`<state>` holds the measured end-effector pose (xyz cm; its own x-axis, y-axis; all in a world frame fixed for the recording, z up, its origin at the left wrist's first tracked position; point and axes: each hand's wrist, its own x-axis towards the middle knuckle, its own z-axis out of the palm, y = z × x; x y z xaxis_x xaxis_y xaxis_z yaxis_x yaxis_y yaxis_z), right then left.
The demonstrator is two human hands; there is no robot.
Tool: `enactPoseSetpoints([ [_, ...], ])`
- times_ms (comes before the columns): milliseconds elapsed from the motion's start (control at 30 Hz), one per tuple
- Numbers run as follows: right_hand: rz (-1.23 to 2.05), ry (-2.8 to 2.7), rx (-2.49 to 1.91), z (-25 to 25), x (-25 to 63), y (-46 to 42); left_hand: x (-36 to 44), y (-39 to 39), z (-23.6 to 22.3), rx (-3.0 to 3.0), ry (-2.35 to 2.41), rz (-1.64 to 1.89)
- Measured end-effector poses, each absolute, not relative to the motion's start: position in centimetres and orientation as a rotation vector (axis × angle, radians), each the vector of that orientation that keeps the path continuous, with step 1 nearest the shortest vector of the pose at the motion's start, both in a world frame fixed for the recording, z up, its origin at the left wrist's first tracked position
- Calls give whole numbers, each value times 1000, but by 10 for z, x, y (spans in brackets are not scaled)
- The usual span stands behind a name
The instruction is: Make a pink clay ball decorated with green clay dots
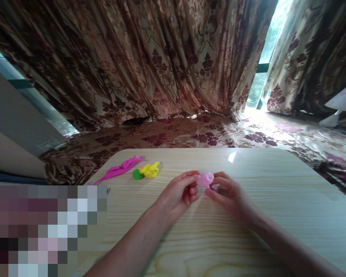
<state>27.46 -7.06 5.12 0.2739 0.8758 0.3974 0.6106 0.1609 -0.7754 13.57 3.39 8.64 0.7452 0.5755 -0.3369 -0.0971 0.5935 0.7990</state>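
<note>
Between my two hands, just above the table, is a small light-pink modelling clay figure (204, 179) with a rounded top and a narrower part below. My left hand (182, 192) pinches its left side between thumb and fingers. My right hand (230, 194) grips its right and lower side, where a bit of brighter pink clay shows near the thumb. The fingers hide part of the figure's underside. Farther left on the table lie a lump of yellow clay (150, 169), a flat green clay piece (137, 174) touching it, and a long magenta clay strip (119, 169).
The pale wood-grain table (248, 238) ends at a rounded far edge. Behind it a flower-patterned cloth covers a ledge (173, 134), with heavy curtains (161, 57) hanging above. A white lamp (343, 100) stands at the far right. A blurred-out patch covers the lower left.
</note>
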Motion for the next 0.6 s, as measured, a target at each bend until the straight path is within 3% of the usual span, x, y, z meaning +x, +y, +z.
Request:
enactPoseSetpoints([
  [400,185,-1512,-1688,64,290,-82,133,33,88,1148,633,674],
  [600,808,-1205,-1465,99,279,-91,132,22,97,1361,533,719],
])
